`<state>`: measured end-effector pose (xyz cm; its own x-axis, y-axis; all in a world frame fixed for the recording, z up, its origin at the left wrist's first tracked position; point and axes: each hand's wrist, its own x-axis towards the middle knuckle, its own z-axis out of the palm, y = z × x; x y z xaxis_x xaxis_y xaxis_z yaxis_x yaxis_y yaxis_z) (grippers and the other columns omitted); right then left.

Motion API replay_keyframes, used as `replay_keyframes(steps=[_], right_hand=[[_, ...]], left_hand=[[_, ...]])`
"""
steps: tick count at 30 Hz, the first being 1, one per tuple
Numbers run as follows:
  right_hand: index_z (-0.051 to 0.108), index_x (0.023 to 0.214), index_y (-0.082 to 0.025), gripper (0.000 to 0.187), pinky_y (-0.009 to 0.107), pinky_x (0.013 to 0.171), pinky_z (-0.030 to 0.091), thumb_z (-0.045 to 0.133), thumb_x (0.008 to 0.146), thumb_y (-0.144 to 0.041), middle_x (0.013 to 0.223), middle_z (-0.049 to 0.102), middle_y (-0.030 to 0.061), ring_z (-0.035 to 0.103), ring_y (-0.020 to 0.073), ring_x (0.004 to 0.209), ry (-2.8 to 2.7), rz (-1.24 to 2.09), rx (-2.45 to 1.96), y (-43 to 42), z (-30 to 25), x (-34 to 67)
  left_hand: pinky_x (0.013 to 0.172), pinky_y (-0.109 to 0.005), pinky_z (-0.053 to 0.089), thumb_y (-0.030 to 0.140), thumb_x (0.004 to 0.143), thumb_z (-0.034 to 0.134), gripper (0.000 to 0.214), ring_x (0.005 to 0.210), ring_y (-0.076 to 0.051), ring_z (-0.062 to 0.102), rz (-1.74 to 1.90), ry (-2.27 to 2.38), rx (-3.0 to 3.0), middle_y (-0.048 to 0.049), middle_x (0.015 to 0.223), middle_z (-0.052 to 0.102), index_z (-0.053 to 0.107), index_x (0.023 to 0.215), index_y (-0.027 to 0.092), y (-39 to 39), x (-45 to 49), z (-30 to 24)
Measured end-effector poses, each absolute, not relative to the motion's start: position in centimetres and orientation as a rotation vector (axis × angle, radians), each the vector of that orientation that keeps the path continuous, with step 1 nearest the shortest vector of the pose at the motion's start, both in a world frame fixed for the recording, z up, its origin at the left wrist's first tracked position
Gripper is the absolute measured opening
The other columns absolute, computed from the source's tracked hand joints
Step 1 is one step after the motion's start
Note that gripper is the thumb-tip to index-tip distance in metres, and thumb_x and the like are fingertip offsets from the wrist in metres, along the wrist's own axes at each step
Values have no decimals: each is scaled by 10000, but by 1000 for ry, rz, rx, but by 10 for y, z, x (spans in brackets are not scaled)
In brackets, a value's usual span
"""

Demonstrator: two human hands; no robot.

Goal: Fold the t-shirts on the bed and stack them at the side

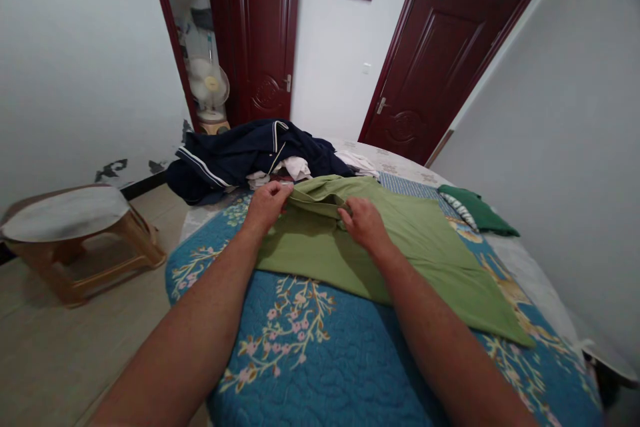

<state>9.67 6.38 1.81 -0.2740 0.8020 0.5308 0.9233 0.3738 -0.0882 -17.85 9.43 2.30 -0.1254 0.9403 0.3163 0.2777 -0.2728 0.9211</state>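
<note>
A light green garment (425, 233) lies spread over a blue quilted cover with a floral pattern (300, 320). It looks like a shirt, with a collar-like folded band near its left end. My left hand (267, 203) pinches the left end of that band between thumb and fingers. Further right, my right hand (365, 220) is closed on the band's other end. The band is lifted a little between my hands and gapes open. The garment's far side is partly hidden behind the raised band.
Dark navy clothes with white stripes (250, 153) lie heaped beyond my left hand, beside pale cloths (357, 163). A folded green item (477, 210) lies at the right. A brown stool (75, 233) stands at the left, and a fan (207, 87) stands in the doorway.
</note>
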Motion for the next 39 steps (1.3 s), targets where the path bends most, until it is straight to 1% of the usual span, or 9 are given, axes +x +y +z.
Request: replay_keyframes(steps=[5,10,17,21,25,29,33,36,39], right_hand=[[587,824,-214,205,306,698,300,604,1010,-300,812,639,32,514,186,753,-2296,-101,-1429,22,9,99],[612,788,-213,243,284,726,348,561,1016,-282,819,652,34,546,176,780,-2340,43,-1428,-5,-14,92],[609,806,-222,168,291,725,374,530,954,-229,836,650,43,563,186,784,-2197,-53,-1503,-7,-15,90],[605,794,-223,79,286,701,373,592,870,-240,794,631,21,542,174,739,-2339,62,-1307,-17,-7,94],[596,756,-223,194,275,711,393,549,937,-274,750,612,11,542,164,715,-2365,220,-1175,-15,-9,97],[672,884,-203,222,289,822,443,488,1001,-243,885,680,61,606,191,850,-2101,48,-1393,5,-20,107],[748,1063,-179,197,300,914,455,567,996,-223,1028,716,97,626,216,1004,-2094,-30,-1574,18,-32,116],[783,1144,-218,238,301,922,455,582,1031,-278,1058,705,94,615,222,1052,-2174,-49,-1637,20,-35,116],[779,1221,-263,272,293,892,452,569,1051,-291,1080,685,87,603,218,1055,-2234,-68,-1648,18,-32,114]], left_hand=[[495,-268,387,669,824,654,504,501,-159,517,970,1323,1769,7,530,542,566,609,222,82,-202,28],[443,-290,347,787,756,668,606,449,-163,460,525,1329,1724,-12,496,521,548,553,230,74,-213,27],[430,-292,325,598,707,742,428,421,-172,471,533,1395,1695,-21,476,533,585,539,238,74,-213,23],[454,-319,348,592,760,664,443,410,-187,461,439,1466,1725,-42,461,540,561,500,249,80,-217,19],[521,-292,375,535,740,684,405,494,-188,508,440,1521,1910,-25,479,553,565,473,254,90,-221,19],[616,-300,410,412,743,690,254,630,-230,601,709,1775,2110,-57,616,663,648,558,242,89,-212,28],[732,-323,448,514,875,641,318,769,-246,651,905,1534,2310,-84,807,737,753,777,233,63,-169,36],[743,-347,454,638,841,692,394,813,-269,665,754,1436,2409,-97,858,748,756,830,249,37,-122,26],[740,-372,448,625,785,751,375,869,-314,691,564,1509,2481,-136,907,755,736,842,255,19,-88,9]])
